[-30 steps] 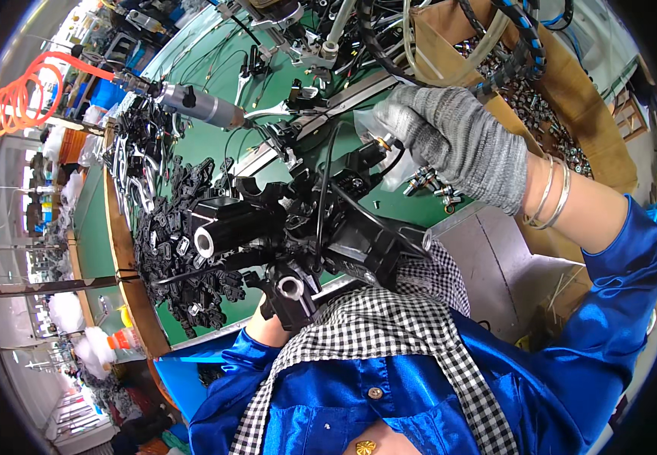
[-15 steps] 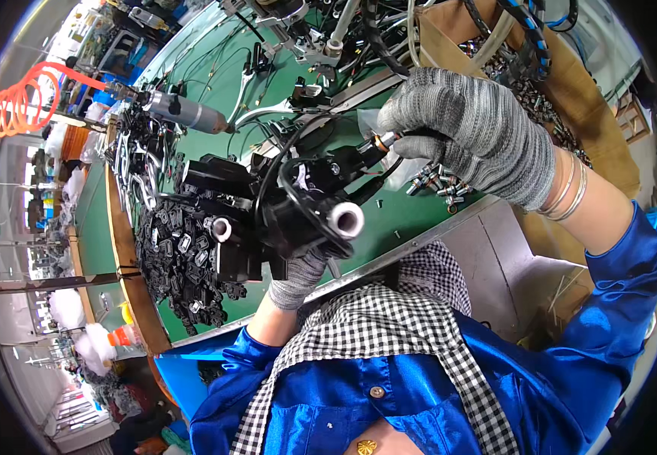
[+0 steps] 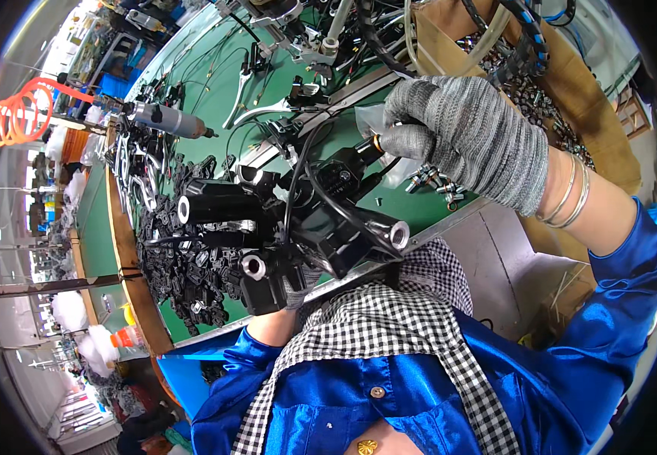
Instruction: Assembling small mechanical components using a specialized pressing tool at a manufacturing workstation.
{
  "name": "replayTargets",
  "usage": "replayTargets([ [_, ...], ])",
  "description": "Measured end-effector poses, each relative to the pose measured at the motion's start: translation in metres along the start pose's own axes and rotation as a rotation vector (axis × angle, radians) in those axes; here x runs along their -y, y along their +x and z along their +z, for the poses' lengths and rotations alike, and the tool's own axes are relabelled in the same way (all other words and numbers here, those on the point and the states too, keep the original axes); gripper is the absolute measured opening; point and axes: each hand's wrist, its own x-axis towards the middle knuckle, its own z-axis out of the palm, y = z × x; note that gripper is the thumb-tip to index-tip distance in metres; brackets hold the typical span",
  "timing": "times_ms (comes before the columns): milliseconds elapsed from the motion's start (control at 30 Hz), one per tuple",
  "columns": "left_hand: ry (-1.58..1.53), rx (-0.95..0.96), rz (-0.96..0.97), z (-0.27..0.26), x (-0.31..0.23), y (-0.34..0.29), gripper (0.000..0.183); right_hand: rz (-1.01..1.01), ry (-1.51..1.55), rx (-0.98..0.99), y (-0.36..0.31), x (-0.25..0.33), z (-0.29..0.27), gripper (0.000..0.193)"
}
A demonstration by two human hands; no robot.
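Observation:
A cluster of black brake lever bodies (image 3: pixel 336 227) with round, pale-metal-lined ends and loops of black cable hangs above the near edge of the table. My left hand (image 3: pixel 298 292), in a grey knit glove, is closed round it from below, with most of its fingers hidden by the black parts. My right hand (image 3: pixel 457 140), gloved the same way, pinches at the far right tip of one body, where a small orange ring shows. Whatever its fingertips hold is covered. Small metal fittings (image 3: pixel 433 186) lie on the table just below my right hand.
Many small black parts (image 3: pixel 184 280) are heaped at left on the green table (image 3: pixel 219 98). A grey power screwdriver (image 3: pixel 169 120) hangs on a red coiled hose (image 3: pixel 21 114). Silver levers (image 3: pixel 260 112) lie farther back. A cardboard box (image 3: pixel 601 136) of metal fittings stands right.
The black brake lever bodies have turned in my left hand, their round ends swinging right and down. My right hand has tilted slightly, still at the tip. The screwdriver has swung a little left.

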Motion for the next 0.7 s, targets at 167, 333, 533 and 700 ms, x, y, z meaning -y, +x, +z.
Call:
replayTargets([
  [167,-0.023,-0.03,-0.029,-0.006,-0.002,-0.007,0.034,-0.055,-0.093,-0.009,0.005,-0.007,0.007,0.024],
  [333,-0.027,-0.034,-0.042,-0.008,-0.007,-0.007,0.034,0.059,-0.005,0.046,0.002,0.0,0.003,0.026],
  [533,-0.022,-0.048,-0.065,-0.003,-0.005,-0.003,0.033,0.207,0.306,0.093,0.003,-0.006,0.016,0.032],
  [700,-0.018,-0.057,-0.066,0.001,-0.012,0.0,0.033,0.028,0.27,-0.019,0.002,-0.016,0.02,0.045],
])
